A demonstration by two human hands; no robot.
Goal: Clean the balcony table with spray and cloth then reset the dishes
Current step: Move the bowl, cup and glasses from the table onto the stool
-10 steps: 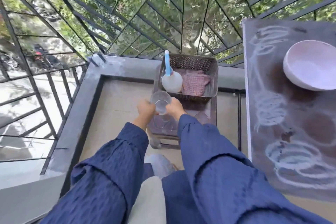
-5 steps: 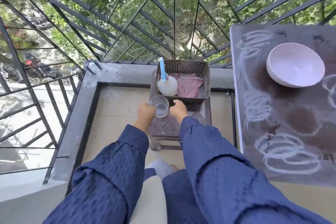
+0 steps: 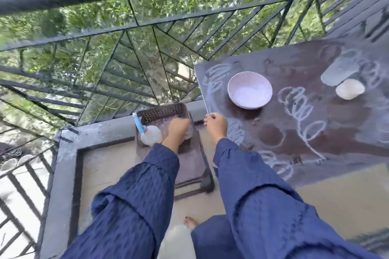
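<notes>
On a railed balcony, a person's left hand (image 3: 178, 130) reaches into the basket (image 3: 163, 111) beside the spray bottle (image 3: 150, 135) — grip hidden — while the right hand (image 3: 216, 125), fingers loosely curled, rests at the chalk-marked table (image 3: 294, 132) near the bowl (image 3: 249, 90).

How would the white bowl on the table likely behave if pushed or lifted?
The bowl looks rigid, probably ceramic or hard plastic, so it should hold its shape. It sits upright on a wide rounded body, so a push would more likely slide it across the chalk-marked table than tip it. It appears empty, so probably light.
</notes>
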